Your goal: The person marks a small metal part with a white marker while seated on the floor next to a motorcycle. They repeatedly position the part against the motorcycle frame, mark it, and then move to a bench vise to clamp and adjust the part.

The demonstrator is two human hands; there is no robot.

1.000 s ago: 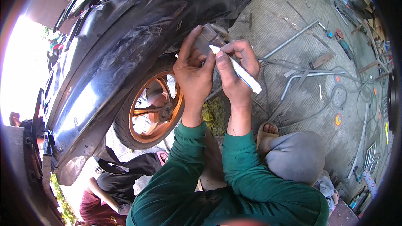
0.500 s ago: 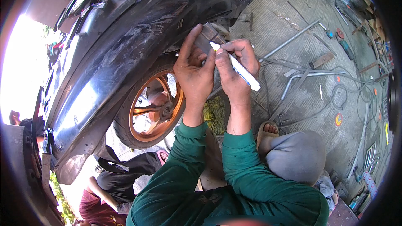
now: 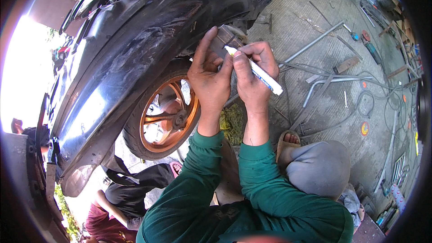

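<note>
My right hand (image 3: 254,74) is closed round a white marker pen (image 3: 265,78), its pale tip end pointing up and left. That tip reaches a dark grey metal piece (image 3: 219,44), which my left hand (image 3: 208,81) grips between fingers and thumb. Part of the metal piece is hidden behind my left fingers and thumb. Both hands are close together, their thumbs side by side. Just left of them stands a black motorcycle (image 3: 148,31) with an orange-rimmed wheel (image 3: 168,117).
Metal tubes (image 3: 315,42), an angle grinder (image 3: 371,51), a wrench (image 3: 345,99) and cables lie on the concrete floor to the right. A yellowish fibrous bundle (image 3: 232,123) is below my hands. Another person (image 3: 108,207) sits at lower left.
The marker's rear end has shifted slightly right and its barrel has turned a little. Both hands keep their hold and stay in nearly the same place.
</note>
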